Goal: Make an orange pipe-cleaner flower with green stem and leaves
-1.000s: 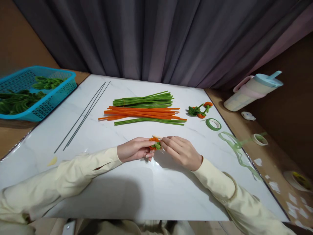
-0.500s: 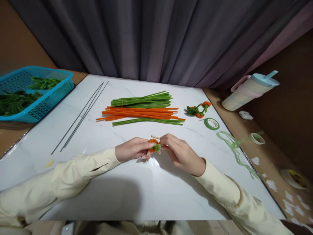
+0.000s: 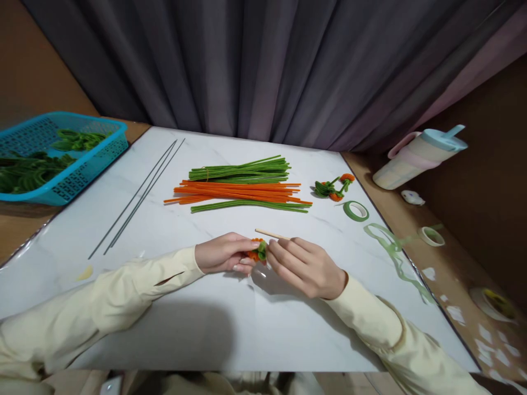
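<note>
Pipe-cleaner flower (image 3: 257, 252) is being pinched by the left hand (image 3: 224, 253) while the right hand (image 3: 304, 264), at 3 o'clock, is gripping its wooden stick (image 3: 270, 234); steady, tight winding seems best.

You will find nothing to read here: no text, label, brand, number or sign shows on any surface. The blue basket (image 3: 82, 164) left of the marble board (image 3: 214, 323) carries only a cut-out lattice pattern, not letters. The lidded cup (image 3: 415, 159) to the right of that board is plain, and the rolls of green tape (image 3: 356, 210) near the board's right edge bear no print you can make out. The white scraps beyond that edge are too small to tell.
</note>
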`<action>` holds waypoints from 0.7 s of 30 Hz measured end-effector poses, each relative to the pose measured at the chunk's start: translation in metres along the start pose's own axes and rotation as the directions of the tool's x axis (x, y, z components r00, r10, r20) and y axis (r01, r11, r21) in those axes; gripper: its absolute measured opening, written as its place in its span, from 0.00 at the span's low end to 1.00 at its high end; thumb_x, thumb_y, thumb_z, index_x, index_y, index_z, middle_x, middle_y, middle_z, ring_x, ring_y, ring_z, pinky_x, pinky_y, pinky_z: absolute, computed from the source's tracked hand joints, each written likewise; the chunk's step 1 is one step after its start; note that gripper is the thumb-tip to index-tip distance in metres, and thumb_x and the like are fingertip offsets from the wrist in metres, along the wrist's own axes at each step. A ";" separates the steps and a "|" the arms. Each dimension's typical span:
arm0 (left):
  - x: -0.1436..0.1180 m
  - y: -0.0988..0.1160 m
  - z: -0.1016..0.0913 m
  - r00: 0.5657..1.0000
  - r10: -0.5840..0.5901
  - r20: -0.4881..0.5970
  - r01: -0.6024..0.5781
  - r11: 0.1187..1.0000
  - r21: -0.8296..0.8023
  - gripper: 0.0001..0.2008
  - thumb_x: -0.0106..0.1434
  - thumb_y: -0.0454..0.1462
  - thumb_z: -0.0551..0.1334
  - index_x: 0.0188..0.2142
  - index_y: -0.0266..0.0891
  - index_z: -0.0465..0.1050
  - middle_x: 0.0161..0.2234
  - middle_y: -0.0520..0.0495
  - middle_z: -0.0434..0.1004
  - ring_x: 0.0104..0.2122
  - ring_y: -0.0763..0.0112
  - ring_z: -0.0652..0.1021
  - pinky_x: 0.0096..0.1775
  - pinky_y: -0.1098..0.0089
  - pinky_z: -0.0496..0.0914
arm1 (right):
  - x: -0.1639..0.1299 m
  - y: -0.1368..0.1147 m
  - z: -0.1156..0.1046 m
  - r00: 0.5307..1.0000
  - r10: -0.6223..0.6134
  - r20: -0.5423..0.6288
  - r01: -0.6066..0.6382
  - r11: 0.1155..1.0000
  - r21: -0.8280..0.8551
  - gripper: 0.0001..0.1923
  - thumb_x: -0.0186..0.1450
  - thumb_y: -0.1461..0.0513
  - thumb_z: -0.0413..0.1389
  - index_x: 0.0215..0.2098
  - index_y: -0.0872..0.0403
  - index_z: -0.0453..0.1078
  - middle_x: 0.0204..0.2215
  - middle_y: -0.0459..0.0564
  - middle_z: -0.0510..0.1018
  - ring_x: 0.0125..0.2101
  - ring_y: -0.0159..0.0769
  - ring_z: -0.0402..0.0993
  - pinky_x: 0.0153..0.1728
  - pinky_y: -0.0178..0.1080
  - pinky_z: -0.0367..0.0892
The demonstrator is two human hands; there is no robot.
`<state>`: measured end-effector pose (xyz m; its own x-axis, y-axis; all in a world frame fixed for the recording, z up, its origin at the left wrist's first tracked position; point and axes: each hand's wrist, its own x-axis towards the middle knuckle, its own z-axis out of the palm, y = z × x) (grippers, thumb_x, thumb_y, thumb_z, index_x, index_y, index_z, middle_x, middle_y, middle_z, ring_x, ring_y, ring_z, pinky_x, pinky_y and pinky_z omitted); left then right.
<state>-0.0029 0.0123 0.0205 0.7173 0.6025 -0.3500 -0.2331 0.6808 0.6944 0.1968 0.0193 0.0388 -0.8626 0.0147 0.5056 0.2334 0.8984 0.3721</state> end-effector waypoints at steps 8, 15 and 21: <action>0.001 0.001 0.002 1.000 -0.016 -0.013 0.016 0.999 -0.033 0.14 0.52 0.41 0.65 0.23 0.32 0.65 0.16 0.57 0.57 0.16 0.82 0.57 0.22 0.74 0.49 | -0.003 0.003 0.006 0.999 -0.023 -0.046 0.023 1.000 -0.007 0.06 0.63 0.69 0.50 0.32 0.62 0.69 0.32 0.56 0.75 0.32 0.37 0.69 0.28 0.37 0.63; 0.002 -0.005 0.005 0.981 0.154 -0.117 -0.124 0.965 0.230 0.19 0.55 0.47 0.61 0.20 0.36 0.59 0.17 0.58 0.55 0.17 0.81 0.58 0.24 0.72 0.53 | 0.006 -0.008 0.003 0.964 0.265 0.008 -0.265 0.960 0.093 0.12 0.62 0.72 0.42 0.31 0.58 0.65 0.25 0.53 0.72 0.24 0.34 0.62 0.22 0.36 0.57; -0.001 -0.010 0.008 0.933 0.339 -0.116 -0.212 0.783 0.584 0.17 0.63 0.46 0.51 0.23 0.37 0.58 0.17 0.56 0.57 0.19 0.78 0.61 0.25 0.73 0.57 | 0.014 -0.012 -0.002 0.808 0.548 0.215 -0.580 0.679 0.450 0.12 0.56 0.73 0.42 0.28 0.57 0.63 0.24 0.51 0.68 0.26 0.34 0.62 0.25 0.34 0.58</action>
<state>0.0040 0.0015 0.0187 0.5141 0.8419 -0.1640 0.0491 0.1620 0.9856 0.1833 0.0077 0.0430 -0.6654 0.5989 0.4455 0.4574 0.7988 -0.3907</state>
